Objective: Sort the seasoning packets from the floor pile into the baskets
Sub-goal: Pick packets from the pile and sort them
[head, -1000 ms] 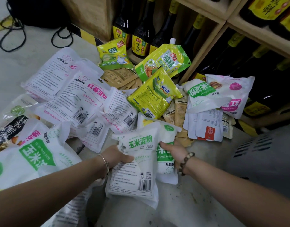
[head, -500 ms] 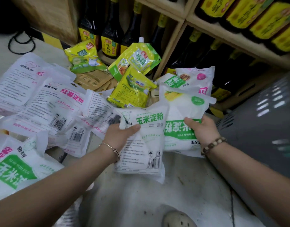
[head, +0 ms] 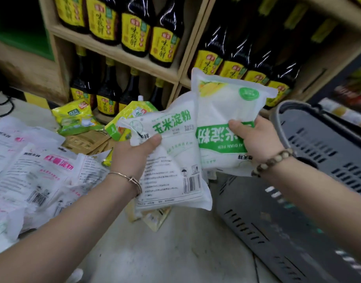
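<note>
My left hand point(head: 134, 154) grips a white packet with green letters point(head: 175, 170) near its upper left corner. The thumb lies on the front and the other fingers are curled behind, so the packet hangs down with its barcode toward me. My right hand point(head: 255, 137) pinches a second white packet with a green band point(head: 226, 111), thumb on the front and fingers behind it. Its print is upside down for me, and it stands a little higher, in front of the wooden shelf point(head: 118, 52) with dark bottles point(head: 134, 35). Both packets are in the air, side by side; their inner edges seem to overlap, but I cannot tell if they touch. The second packet is just beside the rim of the grey basket point(head: 277, 113), which stands on the floor point(head: 155, 252) at my right. At my left the pile point(head: 32, 170) of white packets with pink print lies on the floor, rather blurred. Behind it lie yellow-green pouches point(head: 75, 117), close to the shelf foot.
</note>
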